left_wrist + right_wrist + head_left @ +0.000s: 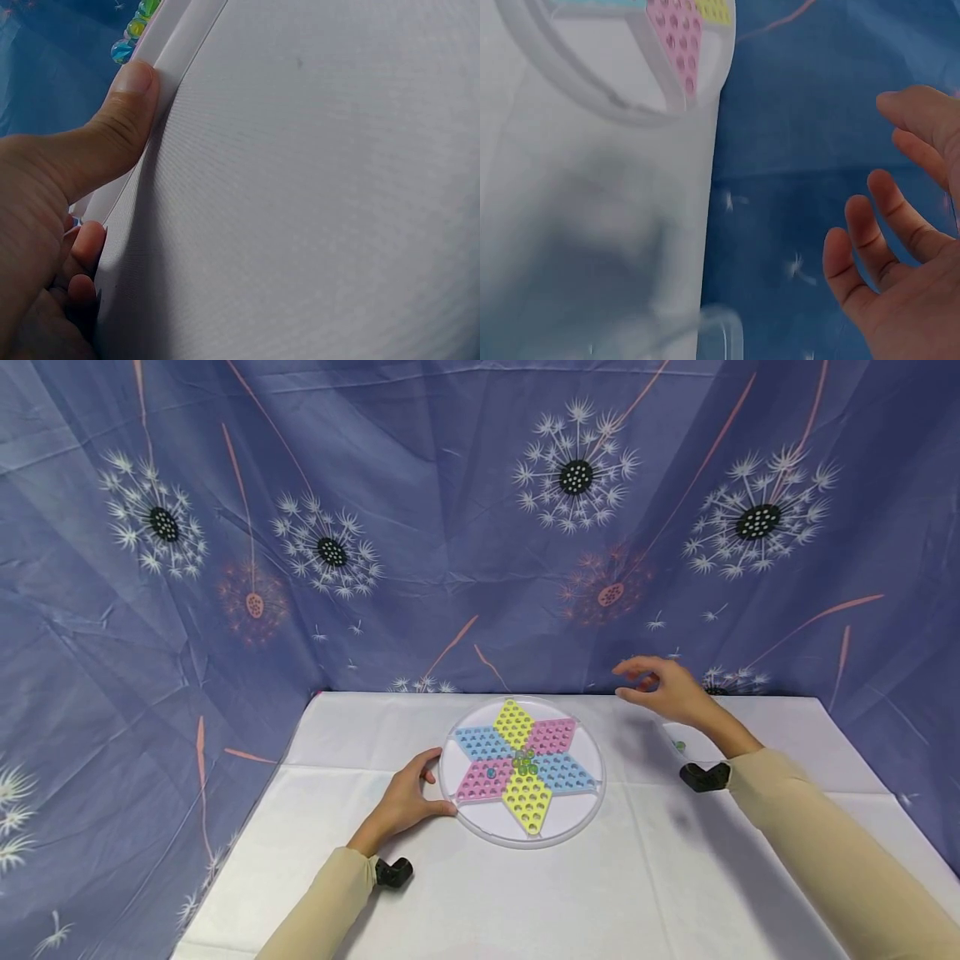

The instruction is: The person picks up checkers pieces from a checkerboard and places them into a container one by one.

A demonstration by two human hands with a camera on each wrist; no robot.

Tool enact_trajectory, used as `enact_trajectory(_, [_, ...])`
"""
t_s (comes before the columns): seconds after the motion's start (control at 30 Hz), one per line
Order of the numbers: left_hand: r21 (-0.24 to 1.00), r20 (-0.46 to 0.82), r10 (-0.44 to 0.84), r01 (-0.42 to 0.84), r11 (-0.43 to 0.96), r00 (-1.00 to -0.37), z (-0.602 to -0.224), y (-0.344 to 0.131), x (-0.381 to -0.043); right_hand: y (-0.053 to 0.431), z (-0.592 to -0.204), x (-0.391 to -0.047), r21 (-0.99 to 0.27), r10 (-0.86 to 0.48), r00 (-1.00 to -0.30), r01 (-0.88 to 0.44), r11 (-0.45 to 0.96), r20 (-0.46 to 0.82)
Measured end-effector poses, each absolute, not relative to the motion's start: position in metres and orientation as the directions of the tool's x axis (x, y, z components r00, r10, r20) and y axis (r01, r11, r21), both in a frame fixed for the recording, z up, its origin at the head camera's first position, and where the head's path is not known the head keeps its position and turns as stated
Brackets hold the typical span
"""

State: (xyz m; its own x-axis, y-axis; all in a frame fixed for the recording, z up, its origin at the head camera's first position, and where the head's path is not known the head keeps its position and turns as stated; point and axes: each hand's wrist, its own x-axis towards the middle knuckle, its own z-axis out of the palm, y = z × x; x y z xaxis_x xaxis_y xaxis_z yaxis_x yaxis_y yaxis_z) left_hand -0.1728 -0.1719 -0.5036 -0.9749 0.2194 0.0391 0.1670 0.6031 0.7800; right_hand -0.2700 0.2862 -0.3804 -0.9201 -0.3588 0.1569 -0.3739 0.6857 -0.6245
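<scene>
A round white Chinese checkers board (570, 827) with a yellow, pink and blue star lies on the table. Several greenish glass marbles (525, 763) cluster near its middle, and a single blue marble (491, 773) sits in the lower-left pink point. My left hand (408, 793) holds the board's left rim; in the left wrist view its thumb (124, 112) lies against the edge, with other fingers partly hidden. Up in the air right of the board, my right hand (667, 693) has loosely bent, spread fingers (862, 225) with nothing visible between them.
Under the right forearm stands a clear container (697, 743), partly covered, with a green marble (680, 746) in it. A white cloth (525, 902) covers the table. Behind and to the left hangs a blue dandelion-print curtain (450, 527).
</scene>
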Motion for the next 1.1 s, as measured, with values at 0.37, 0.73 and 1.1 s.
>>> enact_trajectory(0.37, [0.781, 0.036, 0.225, 0.168, 0.602, -0.974, -0.505, -0.173, -0.173, 0.237, -0.390, -0.273, -0.682, -0.439, -0.888, -0.404, 0.609, 0.134])
enact_trajectory(0.73, [0.780, 0.034, 0.223, 0.166, 0.603, -0.974, -0.503, -0.173, -0.173, 0.200, -0.405, -0.267, -0.729, -0.501, -0.858, -0.416, 0.544, 0.115])
enact_trajectory(1.1, [0.776, 0.032, 0.216, 0.160, 0.610, -0.976, -0.503, -0.172, -0.174, 0.181, -0.425, -0.265, -0.752, -0.539, -0.835, -0.427, 0.502, 0.115])
